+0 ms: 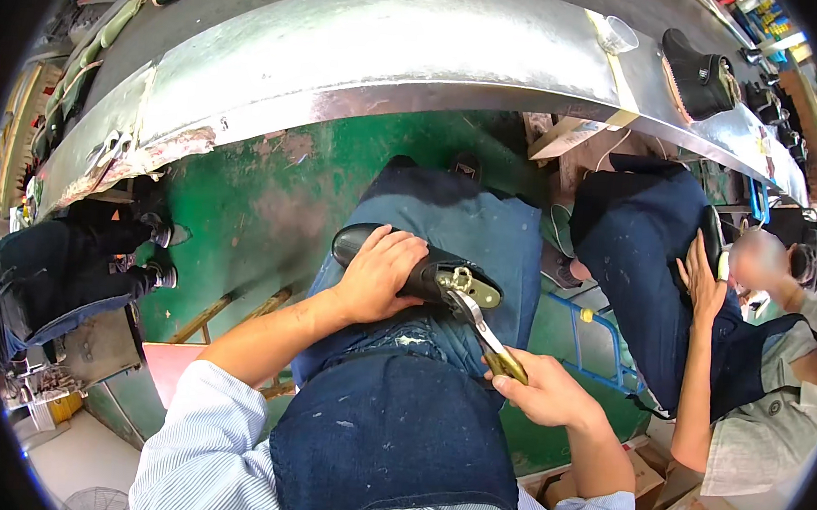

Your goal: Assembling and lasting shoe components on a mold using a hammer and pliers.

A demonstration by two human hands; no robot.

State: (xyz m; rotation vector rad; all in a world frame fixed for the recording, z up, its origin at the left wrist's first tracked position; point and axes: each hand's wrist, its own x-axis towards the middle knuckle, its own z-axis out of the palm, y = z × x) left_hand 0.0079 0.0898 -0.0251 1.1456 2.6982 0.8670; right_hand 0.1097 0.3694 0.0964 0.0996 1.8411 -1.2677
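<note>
A black shoe upper (pixel 419 281) lies across my lap on my blue apron, its toe toward the left. My left hand (pixel 381 274) is wrapped over its middle and holds it down. At its right end a pale insole (pixel 487 293) and some light gathered material show. My right hand (pixel 550 391) grips the yellowish handle of a pair of pincers (pixel 489 337). The metal jaws reach the edge of the shoe at that end. Whether the jaws are closed on the material is too small to tell.
A metal-topped bench (pixel 346 55) curves in front of me, with a black boot (pixel 698 78) and a clear plastic cup (pixel 618 36) on it. At right a co-worker (pixel 647 260) handles a shoe. Another person's legs (pixel 71 267) are at left. A cardboard box (pixel 643 480) stands behind right.
</note>
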